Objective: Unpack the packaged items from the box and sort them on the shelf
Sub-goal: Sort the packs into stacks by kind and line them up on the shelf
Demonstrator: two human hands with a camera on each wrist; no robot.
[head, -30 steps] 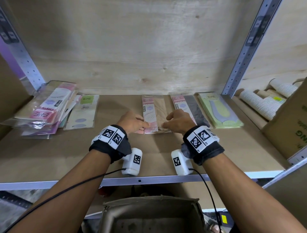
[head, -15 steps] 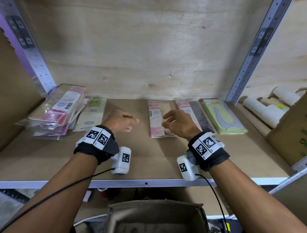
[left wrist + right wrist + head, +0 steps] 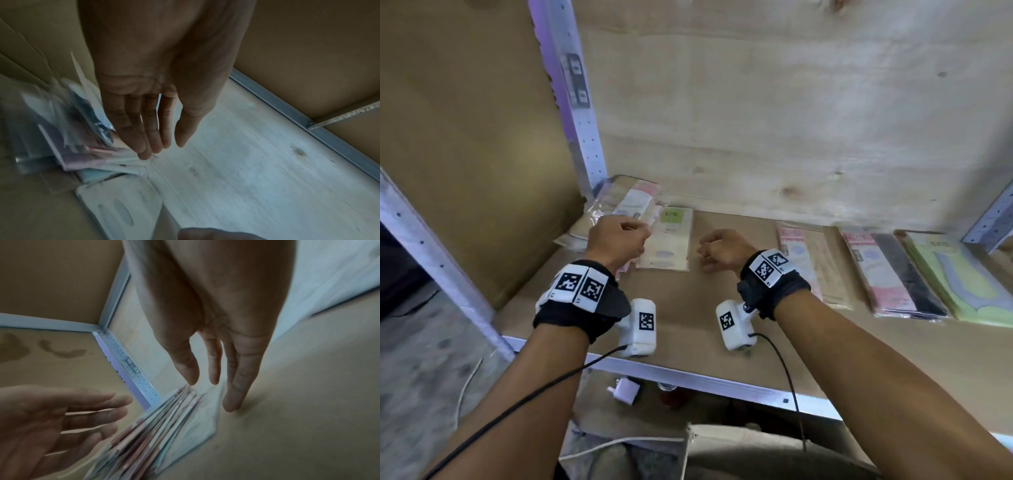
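Four packets lie sorted singly along the shelf (image 3: 722, 329), one green-labelled packet (image 3: 671, 240) at frame centre; unsorted stack (image 3: 616, 209) remains upper left; left hand (image 3: 616, 243) and right hand (image 3: 722, 251) both slack, empty, beside it; box (image 3: 756, 452) contents hidden.

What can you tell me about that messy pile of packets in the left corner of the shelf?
The pile of packets is a loose, fanned stack of flat, clear-wrapped cards, mostly pink, white and beige. It lies on the brown shelf board, against the metal corner post. A single green-labelled packet lies beside it. The left hand hovers over the pile with straight fingers; whether it touches is unclear.
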